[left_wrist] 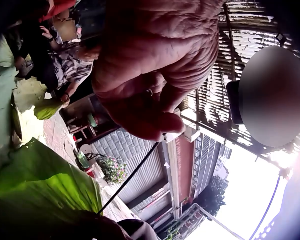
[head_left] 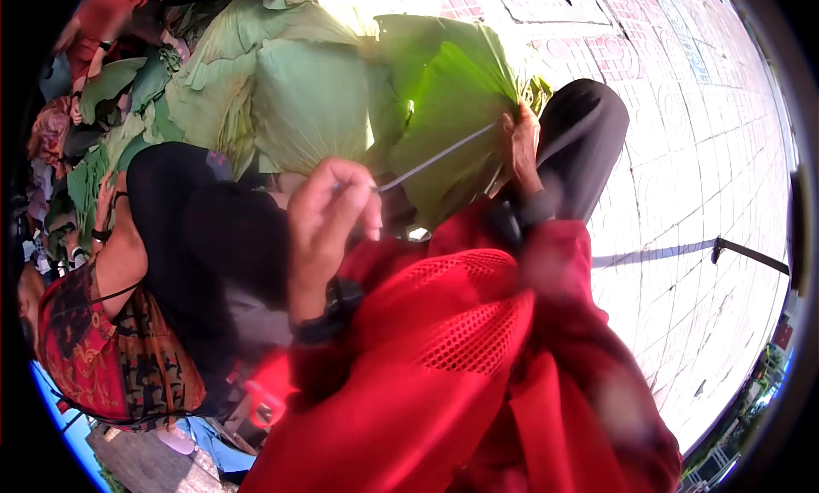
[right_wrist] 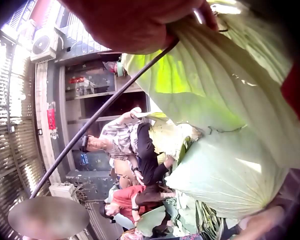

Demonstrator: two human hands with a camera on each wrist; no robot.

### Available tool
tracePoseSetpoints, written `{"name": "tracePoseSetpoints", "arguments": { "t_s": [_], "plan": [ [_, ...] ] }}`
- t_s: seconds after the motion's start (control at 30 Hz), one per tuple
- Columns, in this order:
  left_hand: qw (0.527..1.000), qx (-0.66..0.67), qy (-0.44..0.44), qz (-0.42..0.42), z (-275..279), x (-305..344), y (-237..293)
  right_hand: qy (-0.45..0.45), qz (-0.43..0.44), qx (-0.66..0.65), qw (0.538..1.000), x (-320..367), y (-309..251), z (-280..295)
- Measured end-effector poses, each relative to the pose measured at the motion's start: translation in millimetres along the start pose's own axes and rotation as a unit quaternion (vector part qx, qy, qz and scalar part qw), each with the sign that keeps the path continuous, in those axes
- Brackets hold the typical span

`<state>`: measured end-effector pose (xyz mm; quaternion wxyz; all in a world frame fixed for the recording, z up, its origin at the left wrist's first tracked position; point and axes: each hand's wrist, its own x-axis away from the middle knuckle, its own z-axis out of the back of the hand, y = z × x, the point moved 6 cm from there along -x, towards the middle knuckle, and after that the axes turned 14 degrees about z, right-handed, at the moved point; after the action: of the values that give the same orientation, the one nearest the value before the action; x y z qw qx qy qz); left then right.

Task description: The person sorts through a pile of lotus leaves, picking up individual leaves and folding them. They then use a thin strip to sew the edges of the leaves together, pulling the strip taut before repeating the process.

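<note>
A thin strand stretches taut between the two hands. Thumb and fingers of the left hand pinch its near end; the left wrist view has this hand close up, with the dark strand running down from the fingertips. The right hand grips the gathered edge of a large green leaf, where the strand's other end meets it. In the right wrist view the leaf fans out below the right hand, and the strand slants away from its fingers.
More broad leaves are spread beyond the hands. Black-clad knees stand on both sides, the right one beside the right hand. Another person sits at the left, others at the upper left. Tiled pavement lies to the right.
</note>
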<state>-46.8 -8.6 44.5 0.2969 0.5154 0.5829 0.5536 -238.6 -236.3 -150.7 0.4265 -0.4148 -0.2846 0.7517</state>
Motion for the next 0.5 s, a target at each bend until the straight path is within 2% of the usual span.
{"name": "tracePoseSetpoints", "arguments": {
  "t_s": [0.03,0.07,0.1,0.17,0.23,0.27,0.3,0.33,0.37,0.4,0.43,0.5],
  "plan": [
    [1.000,0.017,-0.001,-0.009,2.3,0.3,-1.5,0.056,0.003,-0.068,0.996,-5.5,14.7,3.3],
    [0.999,0.034,-0.004,-0.019,5.0,2.2,-1.2,0.088,-0.141,-0.224,0.960,-2.6,44.6,0.7],
    [0.999,0.034,0.005,-0.040,7.5,3.9,3.5,0.044,-0.181,-0.142,0.972,-0.4,71.2,-6.1],
    [0.997,0.060,0.026,-0.040,16.4,7.3,10.9,-0.024,-0.214,-0.026,0.976,0.9,79.4,-10.8],
    [0.997,0.055,0.045,-0.025,22.5,8.8,11.2,-0.073,-0.201,0.037,0.976,-7.4,48.2,-9.9],
    [0.998,0.044,0.051,-0.016,23.6,9.0,9.6,-0.099,-0.036,0.101,0.989,-13.9,44.8,-7.3],
    [0.998,0.034,0.058,-0.006,24.6,9.6,8.1,-0.122,0.130,0.161,0.971,-11.1,52.2,0.5],
    [0.998,0.042,0.053,-0.011,24.6,10.6,9.2,-0.140,0.293,0.217,0.920,-7.5,37.0,1.9],
    [0.997,0.052,0.047,-0.016,23.8,12.0,10.2,-0.039,0.339,0.185,0.921,-4.6,30.2,8.7],
    [0.997,0.062,0.043,-0.020,23.6,13.1,10.1,-0.081,0.285,0.139,0.945,-13.5,15.1,17.5],
    [0.995,0.088,0.036,-0.034,26.8,14.3,10.6,-0.080,0.192,0.018,0.978,-21.3,4.5,26.5],
    [0.994,0.095,0.049,-0.039,30.9,15.3,12.2,-0.087,0.300,0.064,0.948,-27.5,22.5,30.6]
  ]
}}
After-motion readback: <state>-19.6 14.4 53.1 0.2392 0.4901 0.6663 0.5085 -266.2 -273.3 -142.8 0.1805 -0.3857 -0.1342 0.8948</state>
